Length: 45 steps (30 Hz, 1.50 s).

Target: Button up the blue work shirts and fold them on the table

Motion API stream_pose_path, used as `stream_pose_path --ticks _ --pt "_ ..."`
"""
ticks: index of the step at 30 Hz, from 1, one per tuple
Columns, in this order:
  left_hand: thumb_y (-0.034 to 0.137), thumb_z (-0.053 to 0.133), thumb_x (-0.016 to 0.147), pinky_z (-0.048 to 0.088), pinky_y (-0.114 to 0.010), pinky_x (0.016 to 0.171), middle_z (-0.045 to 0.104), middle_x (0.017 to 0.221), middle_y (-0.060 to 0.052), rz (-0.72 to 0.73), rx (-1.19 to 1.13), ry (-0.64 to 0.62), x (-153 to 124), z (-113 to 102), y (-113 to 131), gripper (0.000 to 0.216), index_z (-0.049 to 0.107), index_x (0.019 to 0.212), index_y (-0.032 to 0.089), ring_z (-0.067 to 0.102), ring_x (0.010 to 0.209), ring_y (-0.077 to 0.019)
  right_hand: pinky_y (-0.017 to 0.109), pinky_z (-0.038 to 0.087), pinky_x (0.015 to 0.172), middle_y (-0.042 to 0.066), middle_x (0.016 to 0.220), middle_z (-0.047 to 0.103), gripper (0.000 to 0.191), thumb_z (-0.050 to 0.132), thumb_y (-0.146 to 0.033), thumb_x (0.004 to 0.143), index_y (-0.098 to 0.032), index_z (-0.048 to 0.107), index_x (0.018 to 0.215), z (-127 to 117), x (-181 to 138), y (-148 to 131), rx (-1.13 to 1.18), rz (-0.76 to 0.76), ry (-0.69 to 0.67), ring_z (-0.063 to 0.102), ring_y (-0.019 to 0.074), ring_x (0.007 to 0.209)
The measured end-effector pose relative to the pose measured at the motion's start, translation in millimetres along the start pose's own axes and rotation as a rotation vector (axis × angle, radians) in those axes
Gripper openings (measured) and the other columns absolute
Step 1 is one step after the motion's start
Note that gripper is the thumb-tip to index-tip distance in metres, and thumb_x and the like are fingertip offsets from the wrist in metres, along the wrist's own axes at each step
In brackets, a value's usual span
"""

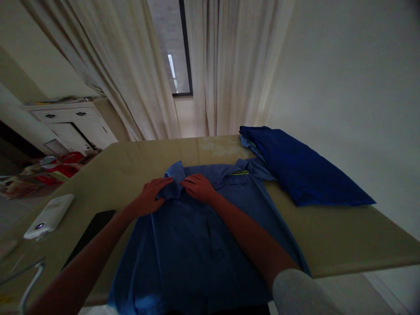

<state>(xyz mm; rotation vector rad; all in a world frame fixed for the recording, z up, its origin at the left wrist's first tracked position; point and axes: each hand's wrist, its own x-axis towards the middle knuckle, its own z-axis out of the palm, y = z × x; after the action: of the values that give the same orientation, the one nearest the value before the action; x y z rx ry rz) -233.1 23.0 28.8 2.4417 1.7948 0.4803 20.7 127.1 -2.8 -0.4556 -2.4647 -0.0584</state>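
One blue shirt (197, 245) lies spread front-up on the tan surface (344, 236), centre to lower centre of the frame, hem hanging over the near edge. Two hands at the collar, centre frame. Left hand (150, 197): fingers closed on the left collar flap, pinching the cloth. Right hand (198, 187): laid flat on the collar just right of the left hand, fingers together, pressing down; no pinch visible. The two hands nearly touch.

One folded darker blue garment (305, 170) right of centre, its near corner touching the shirt's shoulder (a yellow-green stripe shows on the shirt there). One white device (49, 216) at left edge of the surface, one black flat rectangle (92, 229) beside it. One white cabinet (72, 124) upper left; curtains (226, 65) top centre.
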Motion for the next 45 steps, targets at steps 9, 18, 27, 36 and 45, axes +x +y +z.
stream_pose_path --ticks 9,18,27,36,45 --pt "0.014 0.041 0.087 0.042 -0.047 0.116 0.063 0.145 -0.01 -0.032 0.114 -0.003 5 14 36 0.067 0.045 0.154 0.021 0.059 0.132 -0.0275 0.032 0.047 0.081 0.007 0.099 0.072 0.022 0.049 -0.029 0.107 -0.021 0.069 0.109 2 -3 -3 -0.089 -0.14 0.055 0.065 0.0188 0.091" --pt "0.008 0.049 0.074 0.035 -0.045 0.122 0.049 0.159 -0.011 -0.249 0.357 -0.108 -35 -4 1 0.081 0.045 0.155 0.017 0.048 0.145 -0.0276 0.034 0.044 0.087 0.01 0.105 0.07 0.019 0.059 -0.029 0.096 -0.017 0.064 0.11 -2 0 -6 0.007 -0.102 -0.131 0.063 0.0219 0.096" --pt "0.009 0.049 0.08 0.023 -0.06 0.125 0.035 0.167 -0.008 -0.217 0.356 -0.254 -32 -20 -7 0.08 0.044 0.157 0.026 0.03 0.155 -0.032 0.033 0.041 0.078 0.007 0.092 0.071 0.018 0.052 -0.031 0.097 -0.019 0.066 0.094 -3 0 -13 -0.051 -0.291 -0.165 0.061 0.0193 0.082" --pt "0.035 0.027 0.101 0.028 -0.051 0.126 0.037 0.166 -0.011 -0.333 0.118 0.002 41 38 37 0.063 0.036 0.16 0.015 0.035 0.153 -0.0279 0.03 0.04 0.069 0.004 0.076 0.068 0.038 0.045 -0.041 0.104 -0.02 0.066 0.08 -37 8 -20 -0.059 -0.149 0.003 0.059 0.0165 0.069" --pt "0.051 0.025 0.103 0.024 -0.06 0.124 0.031 0.168 -0.015 -0.316 0.199 -0.058 39 50 7 0.068 0.036 0.16 0.015 0.03 0.155 -0.0336 0.033 0.047 0.081 0.015 0.106 0.072 0.035 0.054 -0.051 0.102 -0.019 0.066 0.11 -168 -103 75 -0.243 1.129 0.006 0.068 0.0266 0.095"
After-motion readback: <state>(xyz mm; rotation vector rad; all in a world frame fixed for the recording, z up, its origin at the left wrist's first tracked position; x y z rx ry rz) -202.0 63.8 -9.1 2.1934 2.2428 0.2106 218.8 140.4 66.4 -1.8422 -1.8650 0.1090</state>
